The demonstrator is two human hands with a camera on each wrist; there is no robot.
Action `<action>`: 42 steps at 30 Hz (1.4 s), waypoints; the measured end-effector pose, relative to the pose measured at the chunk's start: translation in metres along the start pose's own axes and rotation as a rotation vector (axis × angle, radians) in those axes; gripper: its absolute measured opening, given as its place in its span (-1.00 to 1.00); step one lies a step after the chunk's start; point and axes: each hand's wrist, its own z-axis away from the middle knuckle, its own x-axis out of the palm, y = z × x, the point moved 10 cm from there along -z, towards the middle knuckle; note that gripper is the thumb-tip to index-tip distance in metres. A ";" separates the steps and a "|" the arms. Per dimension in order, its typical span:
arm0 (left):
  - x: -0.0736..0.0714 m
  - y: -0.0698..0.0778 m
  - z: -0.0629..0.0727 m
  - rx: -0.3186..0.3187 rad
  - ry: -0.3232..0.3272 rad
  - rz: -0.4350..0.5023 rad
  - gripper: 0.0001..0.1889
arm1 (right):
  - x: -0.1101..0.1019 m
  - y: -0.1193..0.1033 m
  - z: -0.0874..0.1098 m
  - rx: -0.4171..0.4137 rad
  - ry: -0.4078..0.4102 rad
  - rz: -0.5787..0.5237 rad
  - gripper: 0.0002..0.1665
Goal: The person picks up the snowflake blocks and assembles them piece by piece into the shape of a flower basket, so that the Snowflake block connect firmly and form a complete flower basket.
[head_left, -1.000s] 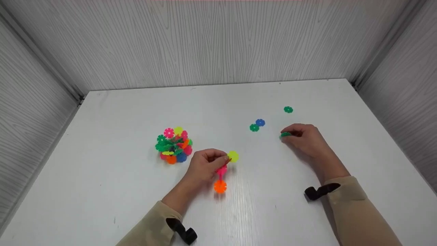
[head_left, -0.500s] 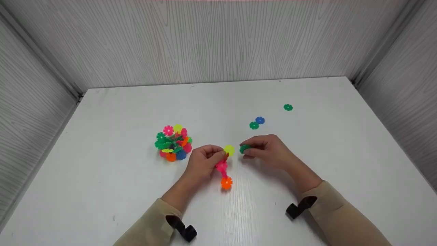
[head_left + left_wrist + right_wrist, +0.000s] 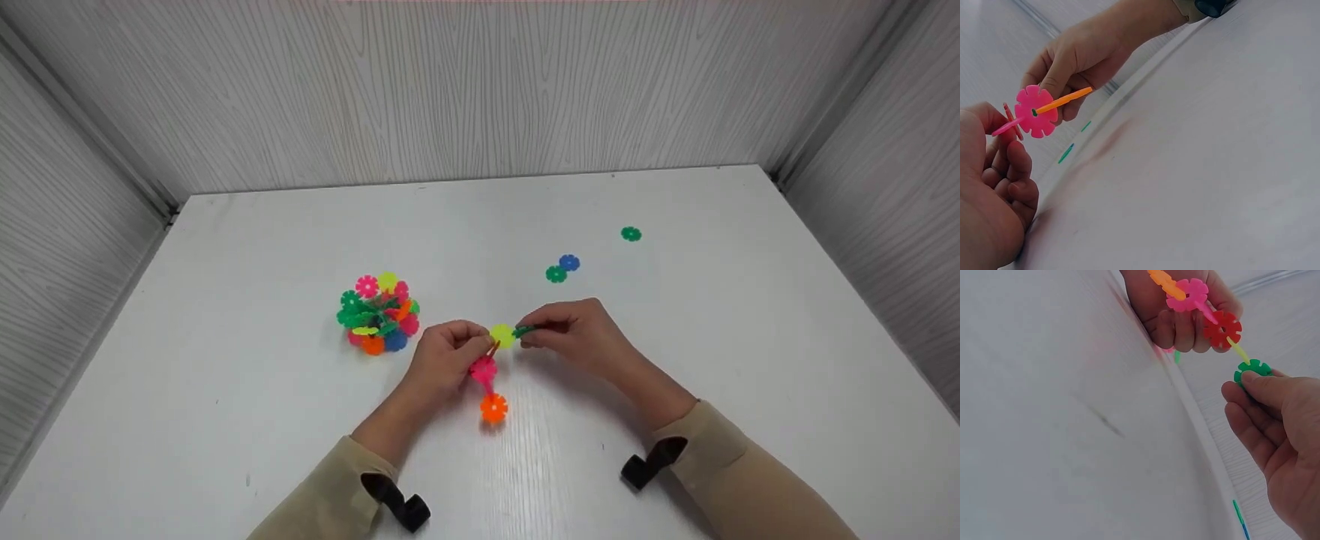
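My left hand (image 3: 448, 358) pinches a short chain of notched plastic interlocking discs near its red disc (image 3: 1222, 329). Down from there hang pink discs (image 3: 484, 369) and an orange disc (image 3: 493, 409). At the chain's upper end is a yellow disc (image 3: 502, 336). Between thumb and fingers, my right hand (image 3: 581, 334) holds a green disc (image 3: 1253, 369), its edge meeting the edge of the yellow disc. Whether the slots are engaged I cannot tell. In the left wrist view, the pink disc (image 3: 1031, 108) and orange disc (image 3: 1064, 100) stand at angles to each other.
A multicoloured ball of joined discs (image 3: 379, 315) sits on the white table (image 3: 225, 420) left of my hands. Beyond my right hand lie a loose green disc (image 3: 556, 274) against a blue disc (image 3: 570, 262), and another green disc (image 3: 631, 234). Wood-grain panels (image 3: 465, 90) enclose the table.
My right hand has come left and toward me with the green disc, which now meets the yellow disc. My left hand stays nearly in place; the hanging chain has swung slightly.
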 end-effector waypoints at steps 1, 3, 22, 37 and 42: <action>0.000 0.000 0.000 0.006 -0.004 0.000 -0.84 | 0.000 -0.001 0.000 -0.003 0.000 0.007 -0.79; 0.001 0.001 0.000 0.016 -0.013 -0.001 -0.83 | 0.000 -0.002 0.000 -0.005 0.003 0.020 -0.79; 0.010 0.011 0.002 0.112 -0.090 0.001 -0.82 | 0.004 -0.008 0.002 -0.031 -0.004 0.144 -0.87; -0.001 0.000 -0.001 0.011 0.016 0.047 -0.83 | -0.076 0.039 -0.006 0.159 0.178 0.179 -0.65; 0.000 -0.002 -0.001 0.000 0.019 0.057 -0.81 | -0.097 0.058 -0.017 0.239 0.205 0.206 -0.64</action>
